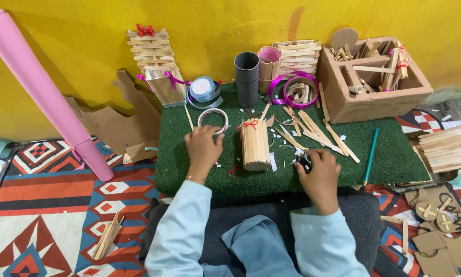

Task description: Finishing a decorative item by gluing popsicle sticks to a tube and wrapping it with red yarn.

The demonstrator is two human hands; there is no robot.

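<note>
Wooden craft-stick cylinder holder point(254, 144) with red bow lies assembled on the green turf bench point(384, 154); left hand point(203, 146) at 9 o'clock pinches a white ribbon ring point(213, 119), right hand point(320, 172) at 3 o'clock grips a small dark object point(303, 163), decoration apparently unfinished.

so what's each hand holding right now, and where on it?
Left hand grips the white tape ring at its near edge. Right hand closes over a small dark object; what it is cannot be told.

small dark object point(303, 163) mostly hidden under right hand point(320, 172), pink roll point(41, 87) cut off top-left
</note>
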